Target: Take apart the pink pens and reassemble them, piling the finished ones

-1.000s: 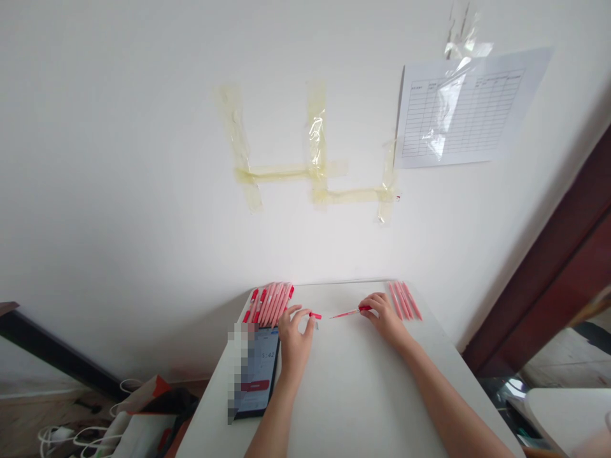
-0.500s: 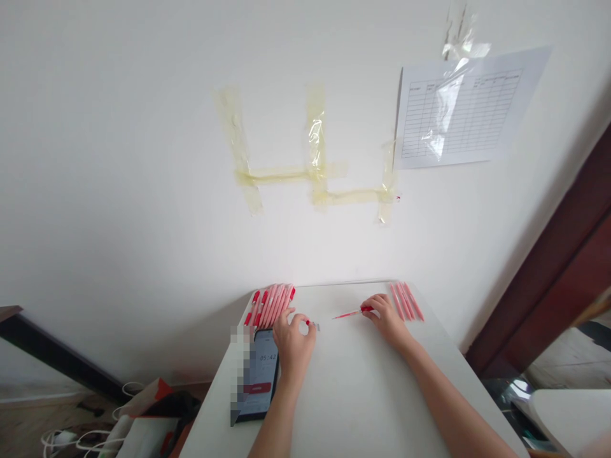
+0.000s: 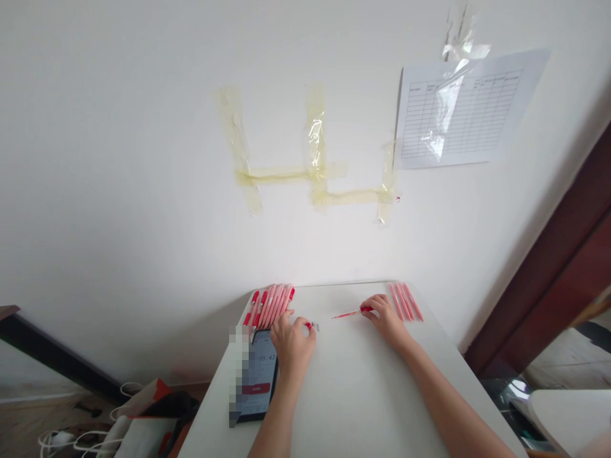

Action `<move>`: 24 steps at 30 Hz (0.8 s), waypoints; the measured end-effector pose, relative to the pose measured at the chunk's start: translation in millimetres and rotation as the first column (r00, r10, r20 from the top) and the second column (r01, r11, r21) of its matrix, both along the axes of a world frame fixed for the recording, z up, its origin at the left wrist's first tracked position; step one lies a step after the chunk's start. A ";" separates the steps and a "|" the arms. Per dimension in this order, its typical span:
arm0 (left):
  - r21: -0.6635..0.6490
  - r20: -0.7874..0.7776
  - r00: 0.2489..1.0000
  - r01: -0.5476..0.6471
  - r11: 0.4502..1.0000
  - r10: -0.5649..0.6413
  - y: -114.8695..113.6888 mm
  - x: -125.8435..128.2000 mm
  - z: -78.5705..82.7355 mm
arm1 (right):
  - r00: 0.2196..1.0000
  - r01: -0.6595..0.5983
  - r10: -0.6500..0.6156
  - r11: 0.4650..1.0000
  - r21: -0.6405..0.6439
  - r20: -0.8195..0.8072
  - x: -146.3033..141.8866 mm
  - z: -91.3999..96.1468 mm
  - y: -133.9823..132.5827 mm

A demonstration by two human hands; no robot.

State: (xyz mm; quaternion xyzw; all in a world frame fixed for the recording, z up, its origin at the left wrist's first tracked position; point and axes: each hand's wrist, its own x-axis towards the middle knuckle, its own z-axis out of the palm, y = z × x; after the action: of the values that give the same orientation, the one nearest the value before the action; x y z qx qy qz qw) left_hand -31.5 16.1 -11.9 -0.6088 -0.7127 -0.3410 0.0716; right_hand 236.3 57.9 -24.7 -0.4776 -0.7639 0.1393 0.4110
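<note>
My left hand is closed in a pinch on a small red pen part with a clear or silvery end; its exact kind is too small to tell. My right hand grips the red end of a thin pen refill, whose narrow tip points left toward the other hand. The two pieces are apart. Beyond my left hand lies a row of pink and red pens, side by side. Several pink pen barrels rest just past my right hand.
A phone showing a timer lies left of my left wrist on the white table. The wall behind carries yellowed tape and a printed sheet. Cables and boxes are on the floor at left.
My left hand has shifted very slightly, and the red part in it has tilted a little. My right hand stays in place with the refill.
</note>
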 end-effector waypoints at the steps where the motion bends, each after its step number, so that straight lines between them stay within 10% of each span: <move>1: -0.005 -0.004 1.000 -0.005 1.000 0.005 -0.4 0.7 0.5 | 1.000 -0.001 0.001 1.000 -0.003 -0.003 0.0 0.4 -0.2; 24: -0.009 -0.149 0.986 -0.077 0.997 0.075 -0.7 -1.9 2.7 | 1.000 -0.018 0.018 1.000 -0.015 -0.017 0.7 0.2 1.4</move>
State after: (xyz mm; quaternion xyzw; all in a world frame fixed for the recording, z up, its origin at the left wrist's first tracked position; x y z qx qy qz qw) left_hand -33.4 15.4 -9.2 -0.6054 -0.7306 -0.2864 0.1332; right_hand 237.1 59.3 -24.4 -0.4726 -0.7637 0.1525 0.4124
